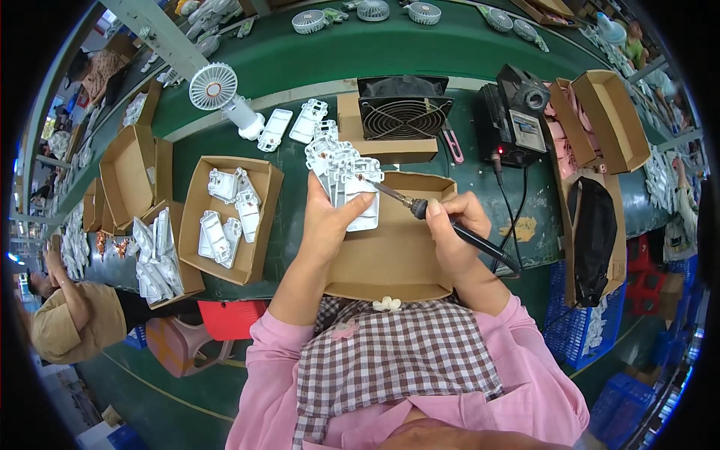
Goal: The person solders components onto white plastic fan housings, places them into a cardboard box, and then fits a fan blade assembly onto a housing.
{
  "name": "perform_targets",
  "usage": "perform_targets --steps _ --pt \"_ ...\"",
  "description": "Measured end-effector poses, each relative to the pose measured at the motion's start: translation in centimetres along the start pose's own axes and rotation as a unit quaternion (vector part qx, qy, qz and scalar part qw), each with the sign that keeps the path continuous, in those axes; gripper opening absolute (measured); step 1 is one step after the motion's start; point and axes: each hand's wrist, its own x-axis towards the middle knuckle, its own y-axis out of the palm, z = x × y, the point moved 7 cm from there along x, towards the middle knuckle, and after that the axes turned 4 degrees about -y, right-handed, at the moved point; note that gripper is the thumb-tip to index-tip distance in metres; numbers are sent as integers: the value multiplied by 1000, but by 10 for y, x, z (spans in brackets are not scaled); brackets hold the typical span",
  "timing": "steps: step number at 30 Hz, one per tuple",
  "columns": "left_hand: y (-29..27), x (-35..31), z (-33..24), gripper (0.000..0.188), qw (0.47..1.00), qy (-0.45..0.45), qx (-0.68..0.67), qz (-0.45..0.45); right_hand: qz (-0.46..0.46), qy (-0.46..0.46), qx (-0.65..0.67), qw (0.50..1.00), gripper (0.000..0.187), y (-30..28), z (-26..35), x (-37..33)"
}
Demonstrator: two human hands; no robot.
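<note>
Right hand: the right hand [459, 223], right of centre, was closed around the black grip of a soldering iron [476, 238], whose tip pointed to the upper left.
Left hand: the left hand [328, 219], left of centre, was closed on a bunch of white plastic housings [363, 216], its thumb across their front and most of its fingers hidden behind.
Housings: they overlapped one another just above the middle of the frame.
Iron tip: it lay at a small coppery spot on one housing; whether it touched could not be told.
Under the hands: an open cardboard box [390, 270] sat at the centre.
Left of the hands: a shallow carton [264, 225] held more white pieces [216, 236].
Above the hands: a black-framed fan [405, 112] stood at upper centre, with a pink cutter [453, 144] just beside it.
Upper left: a white handheld fan [241, 118] stood near two loose white casings [276, 129].
Upper right: a black unit [491, 112] showed a lit red lamp.
Far right: a black pouch [590, 236] lay below a carton of pink parts [562, 150].
Top edge: small grey fans [373, 10] lay along a green belt [285, 64].
</note>
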Motion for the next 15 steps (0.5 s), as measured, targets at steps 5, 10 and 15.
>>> perform_targets --steps 5,10,15 --pt "-2 0 3 67 1000 -15 11 -3 5 14 1 1000 18 0 -3 -1" --pt "-2 0 1 66 1000 -17 5 -8 5 11 1 1000 17 2 -5 0" --pt "0 0 1 66 1000 -17 -1 -6 3 13 5 1000 17 0 -6 -2"
